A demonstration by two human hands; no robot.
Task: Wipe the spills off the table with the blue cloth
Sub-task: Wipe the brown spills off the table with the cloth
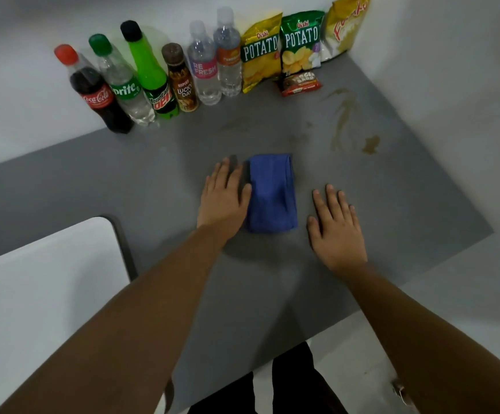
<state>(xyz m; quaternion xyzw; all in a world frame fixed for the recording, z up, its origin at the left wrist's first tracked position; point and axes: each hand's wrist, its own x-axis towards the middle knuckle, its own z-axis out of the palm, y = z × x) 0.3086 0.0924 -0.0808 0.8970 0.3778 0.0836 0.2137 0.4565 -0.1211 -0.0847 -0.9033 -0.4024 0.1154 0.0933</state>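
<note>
Both grips flat, empty: left hand (223, 198) touches blue cloth (272, 194); spills (344, 121) at one o'clock; Coca-Cola bottle (96, 94) at eleven.

Soft blue cloth (272, 194) on smooth, matt grey table (392, 189); shiny plastic bottles (141, 85) and glossy chip bags (301, 40) along far edge.
</note>
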